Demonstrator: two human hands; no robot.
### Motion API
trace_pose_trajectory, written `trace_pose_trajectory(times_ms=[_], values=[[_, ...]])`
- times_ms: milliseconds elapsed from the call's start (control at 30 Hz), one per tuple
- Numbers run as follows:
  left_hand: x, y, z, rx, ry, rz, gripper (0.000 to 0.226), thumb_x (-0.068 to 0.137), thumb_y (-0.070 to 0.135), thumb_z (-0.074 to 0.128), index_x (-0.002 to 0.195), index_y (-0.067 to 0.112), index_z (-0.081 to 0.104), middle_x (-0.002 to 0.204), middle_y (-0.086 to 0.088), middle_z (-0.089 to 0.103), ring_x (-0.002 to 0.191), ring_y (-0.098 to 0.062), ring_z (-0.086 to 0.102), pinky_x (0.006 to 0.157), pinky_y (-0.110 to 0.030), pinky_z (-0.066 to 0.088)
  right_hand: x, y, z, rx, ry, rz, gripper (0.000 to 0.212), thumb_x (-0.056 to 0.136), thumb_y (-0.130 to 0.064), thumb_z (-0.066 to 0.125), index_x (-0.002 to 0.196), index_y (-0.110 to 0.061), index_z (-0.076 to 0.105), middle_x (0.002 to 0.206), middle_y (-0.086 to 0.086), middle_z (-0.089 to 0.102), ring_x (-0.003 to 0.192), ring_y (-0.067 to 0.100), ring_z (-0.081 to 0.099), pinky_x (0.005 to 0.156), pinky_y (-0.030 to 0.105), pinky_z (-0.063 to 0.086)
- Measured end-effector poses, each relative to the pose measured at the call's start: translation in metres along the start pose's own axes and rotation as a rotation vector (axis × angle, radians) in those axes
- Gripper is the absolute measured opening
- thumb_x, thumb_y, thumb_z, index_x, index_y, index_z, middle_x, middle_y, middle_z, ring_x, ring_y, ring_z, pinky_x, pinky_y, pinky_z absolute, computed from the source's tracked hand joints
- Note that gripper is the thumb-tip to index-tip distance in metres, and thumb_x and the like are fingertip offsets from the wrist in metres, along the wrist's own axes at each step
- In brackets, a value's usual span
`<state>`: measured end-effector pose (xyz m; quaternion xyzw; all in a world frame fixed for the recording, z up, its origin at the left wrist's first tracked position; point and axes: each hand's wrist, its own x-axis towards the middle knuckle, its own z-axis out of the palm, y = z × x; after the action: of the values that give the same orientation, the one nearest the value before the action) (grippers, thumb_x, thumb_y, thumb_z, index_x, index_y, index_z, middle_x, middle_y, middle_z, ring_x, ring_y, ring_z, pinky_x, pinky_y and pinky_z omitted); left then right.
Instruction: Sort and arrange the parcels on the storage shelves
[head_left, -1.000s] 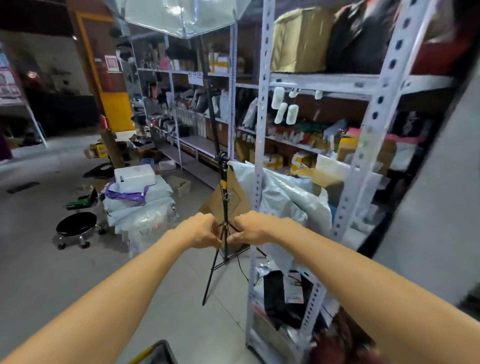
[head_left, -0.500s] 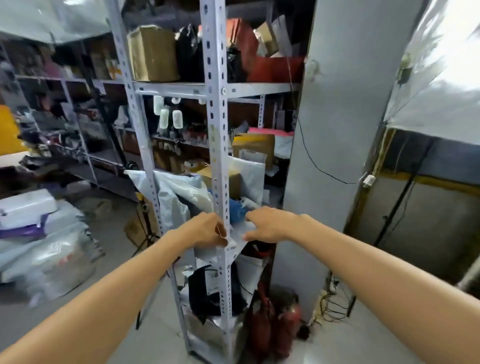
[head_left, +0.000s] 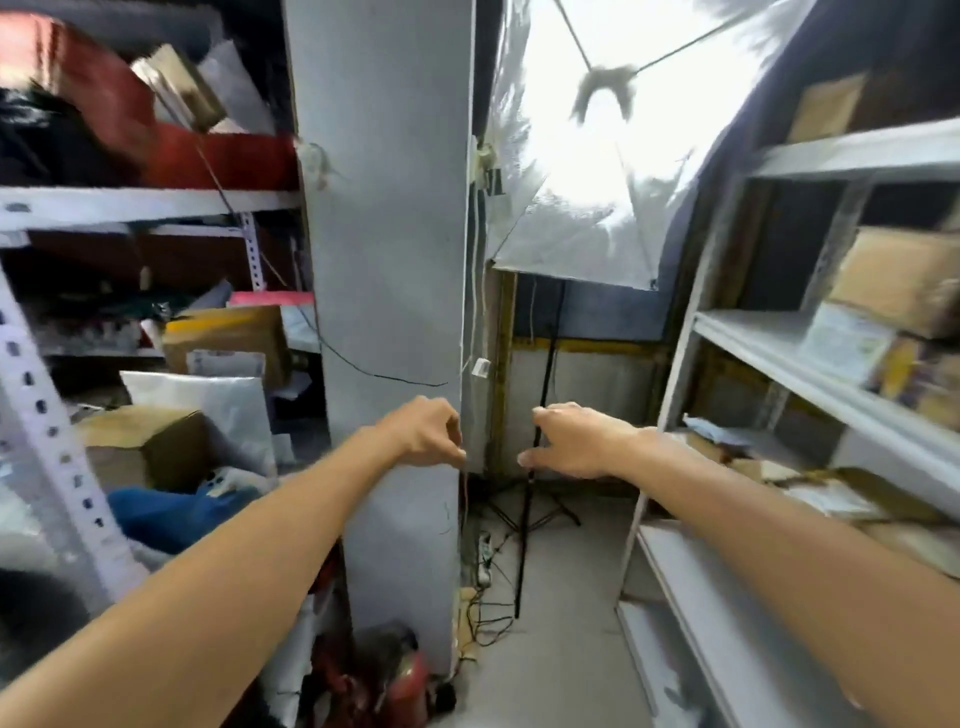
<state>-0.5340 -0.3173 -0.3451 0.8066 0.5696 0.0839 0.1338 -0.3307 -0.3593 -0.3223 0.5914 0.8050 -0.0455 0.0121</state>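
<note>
Both my arms reach forward at chest height. My left hand (head_left: 427, 431) hovers in front of a grey pillar (head_left: 389, 234), its fingertips drawn in against the thumb; nothing shows between them. Beside it, my right hand (head_left: 576, 440) has thumb and fingers spread apart in a loose curve and holds nothing. Parcels fill the left shelf (head_left: 130, 205): a brown carton (head_left: 145, 447), a white mailer bag (head_left: 213, 400), a blue bag (head_left: 171, 514). The right shelf (head_left: 769, 358) carries cardboard boxes (head_left: 904, 280) and flat parcels (head_left: 831, 493).
A black light stand (head_left: 527, 530) with a large softbox (head_left: 597, 156) stands in the narrow gap behind my right hand. Cables and a power strip (head_left: 485, 558) lie on the floor by the pillar. Red fire extinguishers (head_left: 400, 680) stand at the pillar's base.
My view has swung right, from the open floor and left shelving to the pillar and the right shelf. My hands, close together before, have moved apart.
</note>
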Motion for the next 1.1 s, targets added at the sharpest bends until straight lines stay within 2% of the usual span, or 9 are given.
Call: trace_pose_trajectory(times_ms=[100, 200, 367, 533, 733, 833, 900, 1000, 1100], values=[[0.046, 0.028, -0.009, 0.006, 0.001, 0.115, 0.02, 0.081, 0.034, 0.072, 0.094, 0.019, 0.071, 0.1, -0.003, 0.07, 0.091, -0.019, 0.066, 0.085, -0.036, 0.056, 0.002, 0.039, -0.013, -0.018, 0.013, 0.164, 0.058, 0.094, -0.049, 0.053, 0.137, -0.012, 0.043, 0.135, 0.011, 0.047, 0.122, 0.03, 0.05, 0.096, 0.04, 0.045], [0.087, 0.057, -0.023, -0.002, 0.017, 0.23, 0.018, 0.082, 0.035, 0.071, 0.093, 0.02, 0.07, 0.098, -0.002, 0.067, 0.088, -0.017, 0.064, 0.081, -0.034, 0.056, 0.004, 0.07, -0.036, -0.026, 0.032, 0.274, 0.062, 0.094, -0.049, 0.054, 0.14, -0.011, 0.038, 0.141, 0.012, 0.043, 0.125, 0.029, 0.048, 0.097, 0.038, 0.044], [0.152, 0.097, -0.049, 0.016, 0.034, 0.37, 0.019, 0.082, 0.034, 0.072, 0.094, 0.021, 0.068, 0.095, 0.0, 0.066, 0.085, -0.015, 0.063, 0.075, -0.031, 0.056, 0.011, 0.114, -0.087, -0.079, 0.082, 0.456, 0.054, 0.09, -0.052, 0.058, 0.129, -0.016, 0.049, 0.128, 0.007, 0.055, 0.11, 0.024, 0.055, 0.09, 0.039, 0.048], [0.211, 0.143, -0.077, 0.082, 0.07, 0.497, 0.021, 0.08, 0.036, 0.072, 0.096, 0.023, 0.07, 0.096, 0.001, 0.067, 0.085, -0.016, 0.065, 0.075, -0.032, 0.055, 0.003, 0.15, -0.145, -0.113, 0.165, 0.617, 0.062, 0.092, -0.05, 0.056, 0.14, -0.014, 0.041, 0.14, 0.008, 0.049, 0.123, 0.027, 0.05, 0.1, 0.039, 0.044], [0.265, 0.213, -0.091, 0.176, 0.134, 0.704, 0.029, 0.082, 0.035, 0.07, 0.106, 0.018, 0.07, 0.098, -0.001, 0.067, 0.084, -0.015, 0.062, 0.063, -0.025, 0.049, -0.007, 0.201, -0.19, -0.237, 0.202, 0.807, 0.055, 0.088, -0.057, 0.057, 0.124, -0.016, 0.053, 0.127, 0.002, 0.055, 0.109, 0.023, 0.054, 0.09, 0.036, 0.046], [0.299, 0.248, -0.093, 0.185, 0.157, 0.764, 0.033, 0.084, 0.038, 0.069, 0.11, 0.017, 0.069, 0.103, -0.002, 0.067, 0.09, -0.017, 0.063, 0.077, -0.033, 0.058, -0.009, 0.223, -0.21, -0.263, 0.214, 0.887, 0.054, 0.091, -0.049, 0.058, 0.13, -0.012, 0.052, 0.127, 0.007, 0.056, 0.112, 0.025, 0.055, 0.091, 0.038, 0.046], [0.319, 0.272, -0.095, 0.174, 0.168, 0.793, 0.034, 0.085, 0.037, 0.069, 0.112, 0.016, 0.068, 0.103, -0.002, 0.067, 0.09, -0.017, 0.064, 0.079, -0.033, 0.058, -0.009, 0.24, -0.223, -0.269, 0.227, 0.924, 0.049, 0.092, -0.046, 0.058, 0.127, -0.011, 0.053, 0.126, 0.009, 0.057, 0.112, 0.028, 0.055, 0.094, 0.039, 0.045], [0.347, 0.307, -0.101, 0.129, 0.193, 0.838, 0.036, 0.082, 0.038, 0.071, 0.112, 0.018, 0.068, 0.103, -0.001, 0.068, 0.085, -0.016, 0.064, 0.067, -0.026, 0.054, -0.012, 0.267, -0.244, -0.328, 0.293, 0.959, 0.05, 0.09, -0.047, 0.06, 0.124, -0.013, 0.052, 0.121, 0.008, 0.059, 0.105, 0.025, 0.057, 0.092, 0.039, 0.047], [0.369, 0.347, -0.114, 0.093, 0.207, 0.888, 0.039, 0.081, 0.04, 0.072, 0.112, 0.018, 0.067, 0.104, -0.001, 0.067, 0.085, -0.016, 0.063, 0.059, -0.023, 0.048, -0.019, 0.287, -0.265, -0.365, 0.319, 1.018, 0.056, 0.089, -0.047, 0.062, 0.131, -0.013, 0.048, 0.127, 0.009, 0.057, 0.112, 0.025, 0.055, 0.097, 0.04, 0.047]])
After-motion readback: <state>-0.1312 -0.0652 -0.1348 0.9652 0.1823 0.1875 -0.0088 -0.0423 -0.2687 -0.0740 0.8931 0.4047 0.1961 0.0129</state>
